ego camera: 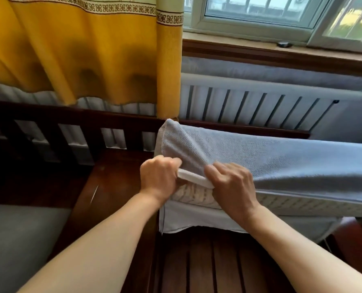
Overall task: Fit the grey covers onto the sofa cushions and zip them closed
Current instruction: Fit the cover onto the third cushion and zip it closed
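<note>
Pinching the cover (271,163) hem with both hands (158,178), I had the cushion (195,194) running long off to my right hand (232,185) side.

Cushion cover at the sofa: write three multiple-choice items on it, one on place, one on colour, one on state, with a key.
1. Where do the left hand and right hand grip the grey cover?
A. its open edge at the cushion's near left corner
B. its far right end
C. beneath the sofa slats

2. What colour is the curtain?
A. blue
B. yellow
C. green

3. Is the cover closed at that corner?
A. fully zipped
B. open, patterned cushion showing
C. removed completely

Key: A, both hands pinch the edge there; B, yellow fabric with patterned band; B, cushion shows between the edges.
</note>
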